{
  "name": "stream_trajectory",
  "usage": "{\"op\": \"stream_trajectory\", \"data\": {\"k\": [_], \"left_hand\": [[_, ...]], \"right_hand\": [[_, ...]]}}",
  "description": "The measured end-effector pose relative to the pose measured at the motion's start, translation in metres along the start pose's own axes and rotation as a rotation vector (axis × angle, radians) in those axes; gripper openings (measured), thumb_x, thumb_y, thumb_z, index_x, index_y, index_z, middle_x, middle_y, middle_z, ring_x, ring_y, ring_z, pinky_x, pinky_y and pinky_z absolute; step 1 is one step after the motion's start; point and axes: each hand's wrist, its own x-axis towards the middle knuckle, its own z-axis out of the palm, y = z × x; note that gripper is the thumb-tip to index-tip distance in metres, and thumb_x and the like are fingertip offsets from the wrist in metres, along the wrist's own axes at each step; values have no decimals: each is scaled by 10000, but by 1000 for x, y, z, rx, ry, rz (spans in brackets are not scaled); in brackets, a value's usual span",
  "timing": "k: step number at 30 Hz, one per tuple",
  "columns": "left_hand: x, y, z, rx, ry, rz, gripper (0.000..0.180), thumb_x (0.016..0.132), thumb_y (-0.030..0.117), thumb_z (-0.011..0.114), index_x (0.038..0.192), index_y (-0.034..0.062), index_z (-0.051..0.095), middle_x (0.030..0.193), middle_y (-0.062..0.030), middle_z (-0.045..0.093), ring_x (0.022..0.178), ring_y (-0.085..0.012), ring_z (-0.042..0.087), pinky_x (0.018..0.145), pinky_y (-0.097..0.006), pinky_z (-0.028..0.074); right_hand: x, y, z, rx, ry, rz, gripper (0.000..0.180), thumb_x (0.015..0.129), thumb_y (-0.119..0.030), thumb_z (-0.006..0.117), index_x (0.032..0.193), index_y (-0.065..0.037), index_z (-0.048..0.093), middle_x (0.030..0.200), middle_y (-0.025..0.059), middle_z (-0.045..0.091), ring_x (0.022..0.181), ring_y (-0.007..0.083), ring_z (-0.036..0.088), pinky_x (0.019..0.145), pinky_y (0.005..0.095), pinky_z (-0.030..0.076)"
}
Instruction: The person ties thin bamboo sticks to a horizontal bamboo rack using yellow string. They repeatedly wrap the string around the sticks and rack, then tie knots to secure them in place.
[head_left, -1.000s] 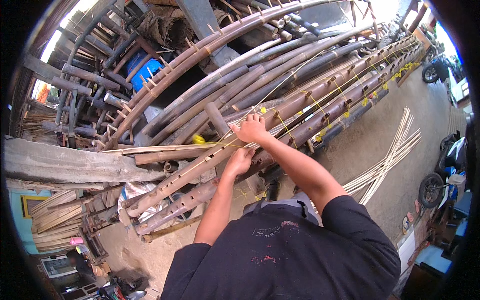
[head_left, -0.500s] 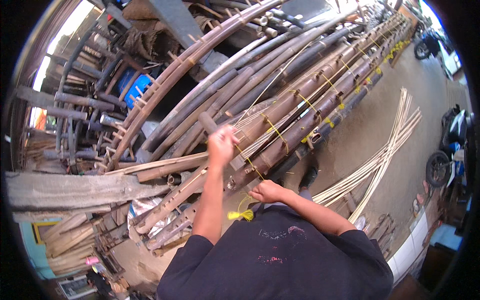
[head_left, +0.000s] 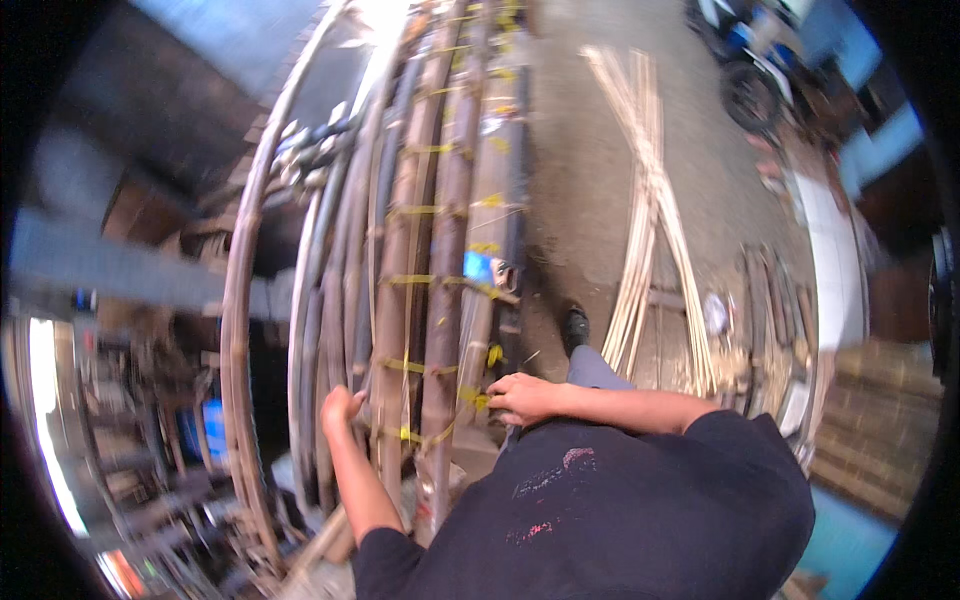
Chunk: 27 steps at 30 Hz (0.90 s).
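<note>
Long brown bamboo poles (head_left: 437, 330) run away from me, tied at intervals with yellow cord (head_left: 410, 280). On their left side is my left hand (head_left: 342, 404), its fingers curled beside the dark poles (head_left: 330, 330); whatever it holds is hidden. To the right of the tied poles is my right hand (head_left: 522, 400), also with bent fingers, close to a yellow cord end (head_left: 474, 397). I cannot make out anything inside it. Motion blurs the picture.
Thin pale strips (head_left: 640, 200) lie crossed on the floor at right. A motorcycle (head_left: 750, 85) stands farther back. A blue-and-white object (head_left: 482, 268) rests on the poles. A long curved pole (head_left: 243, 270) and a blue container (head_left: 212, 430) are at left. My shoe (head_left: 576, 325) shows beside the poles.
The view has swung, so the poles now run straight ahead. My left hand has dropped lower and left; the brown cylinder seen at it before no longer shows. My right hand stays near my waist.
</note>
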Motion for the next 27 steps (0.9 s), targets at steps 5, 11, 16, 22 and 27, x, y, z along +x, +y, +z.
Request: {"op": "stream_trajectory", "data": {"k": [5, 11, 16, 22, 27], "left_hand": [[-68, 146, -153, -356, 443, 117, 467, 945, 395, 594, 1204, 12, 661, 1082, -244, 688, 1040, -378, 663, 901, -437, 507], [-82, 401, -206, -680, 347, 788, 359, 969, 270, 606, 1211, 10, 658, 1091, -230, 694, 1033, -315, 686, 895, -377, 513], [-20, 635, -113, -431, -61, 954, 384, 947, 289, 624, 1220, 19, 645, 1166, -232, 662, 1091, -377, 645, 941, -411, 505], [37, 840, 66, -72, -527, 1001, 678, 941, 566, 523, 1467, 157, 401, 1458, -380, 322, 1330, -521, 378, 1083, -535, 365], [57, 927, 123, 156, -472, 875, 640, 873, 639, 568, 1428, 346, 444, 1615, -173, 80, 1394, -590, 114, 970, -793, 259]], "right_hand": [[-60, 79, -65, 45, -58, 614, 344, 873, -291, 589, 1139, -86, 661, 1130, 208, 634, 1102, 376, 598, 934, 482, 478], [-141, 219, -158, 109, 194, 877, 310, 881, -301, 585, 1069, -85, 704, 1064, 216, 677, 1058, 374, 631, 913, 468, 491], [-224, 415, -216, 210, 323, 1132, 334, 859, -285, 580, 1020, -26, 716, 1010, 217, 702, 984, 357, 673, 847, 458, 527], [-359, 708, -227, 394, 606, 1967, 268, 843, -134, 584, 1019, 23, 711, 1096, 267, 674, 1031, 411, 658, 875, 474, 530], [-465, 893, -162, 264, 422, 2221, 244, 876, -183, 627, 1077, -73, 710, 1118, 179, 694, 1076, 362, 656, 859, 468, 555]]}}
